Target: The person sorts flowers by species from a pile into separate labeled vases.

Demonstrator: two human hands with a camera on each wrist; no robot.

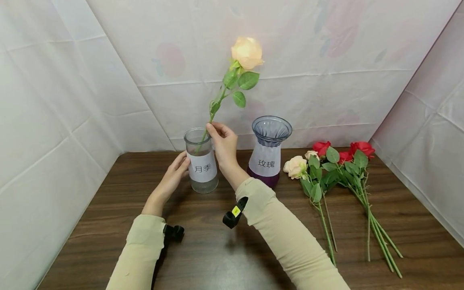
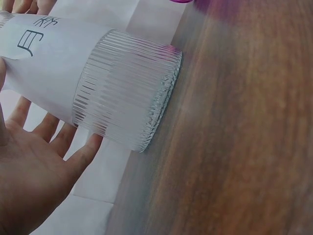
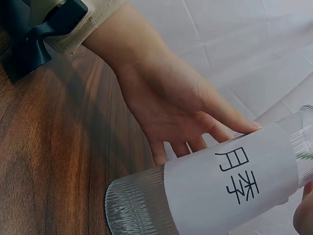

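Note:
A clear ribbed glass vase (image 1: 204, 186) with a white handwritten label (image 3: 230, 181) stands on the wooden table. My left hand (image 1: 173, 177) holds its left side, thumb (image 3: 239, 122) on the label and the other fingers (image 2: 61, 139) reaching round behind. Between thumb and fingertips, my right hand (image 1: 225, 147) pinches the stem of a pale peach rose (image 1: 247, 52) at the vase's rim. The lower stem reaches down inside the glass, while the bloom leans up to the right. In the right wrist view only a bit of the right hand shows at the lower right edge.
Right of the right hand stands a blue-and-purple flared vase (image 1: 272, 129), also labelled. Further right lie pale roses (image 1: 296, 167) and red roses (image 1: 362, 149), their stems pointing toward the near edge. White cloth (image 1: 308, 96) hangs behind and at both sides of the table (image 1: 203, 257).

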